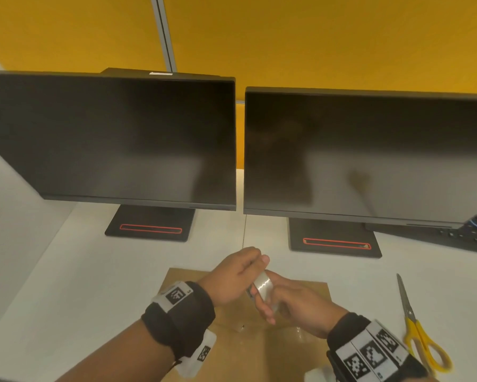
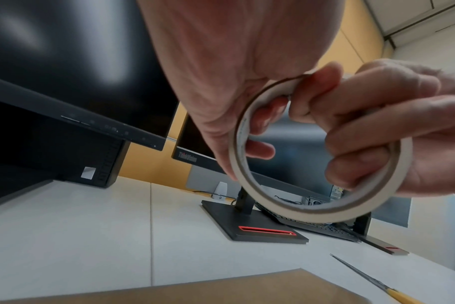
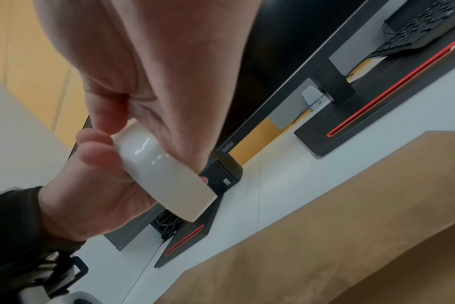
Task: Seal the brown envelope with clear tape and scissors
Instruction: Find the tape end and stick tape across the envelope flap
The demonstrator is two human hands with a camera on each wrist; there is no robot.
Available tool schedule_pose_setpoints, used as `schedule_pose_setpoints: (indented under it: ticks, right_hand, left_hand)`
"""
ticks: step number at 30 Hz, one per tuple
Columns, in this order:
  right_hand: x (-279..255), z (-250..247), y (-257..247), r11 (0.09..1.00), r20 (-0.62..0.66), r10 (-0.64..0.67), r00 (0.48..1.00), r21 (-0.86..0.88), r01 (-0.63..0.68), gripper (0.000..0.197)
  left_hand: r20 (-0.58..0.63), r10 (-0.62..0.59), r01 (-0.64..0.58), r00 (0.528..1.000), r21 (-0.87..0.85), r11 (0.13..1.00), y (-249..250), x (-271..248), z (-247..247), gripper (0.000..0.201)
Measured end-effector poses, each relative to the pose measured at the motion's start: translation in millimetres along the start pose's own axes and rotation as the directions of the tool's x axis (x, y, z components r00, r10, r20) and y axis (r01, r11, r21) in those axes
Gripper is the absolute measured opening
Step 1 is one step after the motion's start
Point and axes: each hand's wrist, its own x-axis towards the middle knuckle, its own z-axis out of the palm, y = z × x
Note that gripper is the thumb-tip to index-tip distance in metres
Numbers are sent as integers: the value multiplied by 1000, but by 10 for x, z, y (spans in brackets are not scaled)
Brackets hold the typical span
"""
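A roll of clear tape [image 1: 263, 284] is held in the air between both hands, above the brown envelope [image 1: 259, 351] that lies flat on the white desk. My left hand [image 1: 255, 267] grips the roll's far side. My right hand [image 1: 270, 307] grips its near side, fingers [image 2: 372, 131] curled through the ring [image 2: 317, 208]. The right wrist view shows the roll's glossy outer band [image 3: 164, 172] pinched between the two hands over the envelope [image 3: 351, 226]. Yellow-handled scissors [image 1: 416, 326] lie shut on the desk to the right of the envelope, untouched.
Two dark monitors [image 1: 121, 139] [image 1: 369, 155] on black stands [image 1: 149, 224] stand behind the envelope. A black keyboard [image 1: 469, 232] sits at the far right. A yellow partition [image 1: 314, 37] closes the back, and a white wall panel borders the left.
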Motion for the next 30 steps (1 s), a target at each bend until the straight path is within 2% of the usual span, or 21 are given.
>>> schedule_pose_setpoints:
  ticks: [3, 6, 10, 13, 22, 26, 30]
  right_hand:
    - [13, -8, 32, 1000, 5, -12, 1000, 26, 12, 24]
    - [43, -23, 70, 999, -12, -31, 999, -22, 30, 29]
    - [89, -55, 75, 994, 16, -46, 999, 100, 44, 21]
    - [125, -84, 73, 990, 11, -50, 999, 132, 49, 24]
    - [180, -109, 37, 998, -53, -49, 997, 44, 51, 25]
    - [207, -112, 48, 996, -7, -74, 997, 50, 74, 23]
    - [196, -131, 40, 998, -24, -60, 998, 27, 60, 23]
  left_hand:
    - [-1, 6, -6, 1000, 9, 1000, -6, 0, -11, 36]
    - [-7, 8, -8, 1000, 8, 1000, -13, 23, -23, 35]
    - [-15, -10, 10, 1000, -42, 999, -45, 50, -24, 35]
    - [-22, -25, 24, 999, -82, 996, -56, 58, -22, 35]
    - [-12, -71, 70, 997, -86, 994, -83, 153, -76, 35]
    - [0, -63, 63, 998, -103, 993, -70, 155, -90, 33]
    - [3, -58, 58, 998, -74, 996, -41, 163, -88, 32]
